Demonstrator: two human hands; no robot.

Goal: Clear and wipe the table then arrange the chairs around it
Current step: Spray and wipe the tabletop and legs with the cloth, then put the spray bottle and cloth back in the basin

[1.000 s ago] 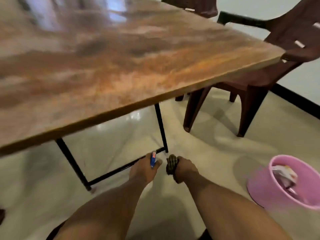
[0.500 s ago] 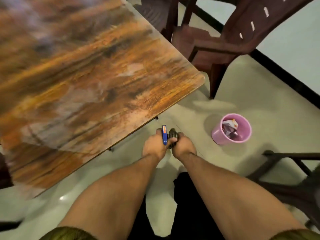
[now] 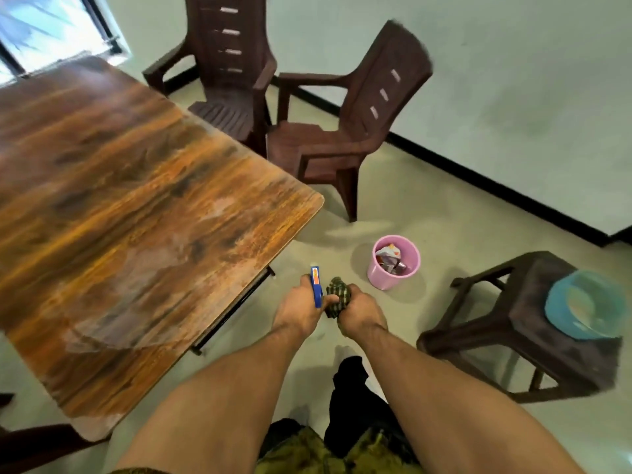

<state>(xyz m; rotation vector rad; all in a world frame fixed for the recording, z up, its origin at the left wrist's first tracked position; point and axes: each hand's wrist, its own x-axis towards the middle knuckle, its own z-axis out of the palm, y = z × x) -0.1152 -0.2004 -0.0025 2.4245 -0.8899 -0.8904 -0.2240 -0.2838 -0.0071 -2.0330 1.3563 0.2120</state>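
The wooden table (image 3: 130, 206) fills the left of the head view, its top bare with damp streaks. My left hand (image 3: 295, 307) grips a small blue bottle (image 3: 316, 285) with an orange label. Right beside it, my right hand (image 3: 362, 314) holds a bunched dark green checked cloth (image 3: 337, 295). Both hands are together in front of me, off the table's right corner and above the floor. Two brown plastic armchairs stand past the table's far right side, one (image 3: 229, 73) at the back and one (image 3: 345, 131) nearer the wall.
A pink bucket (image 3: 383, 278) with wrappers in it stands on the floor just beyond my hands. A dark stool (image 3: 513, 323) at the right carries a blue bowl (image 3: 581, 304). A white wall with a black skirting runs along the right. Part of another chair (image 3: 30, 439) shows at bottom left.
The view has risen from under the table's edge to above it. My hands stay together with the bottle and the cloth. The bucket now lies further ahead, and the stool has come into view.
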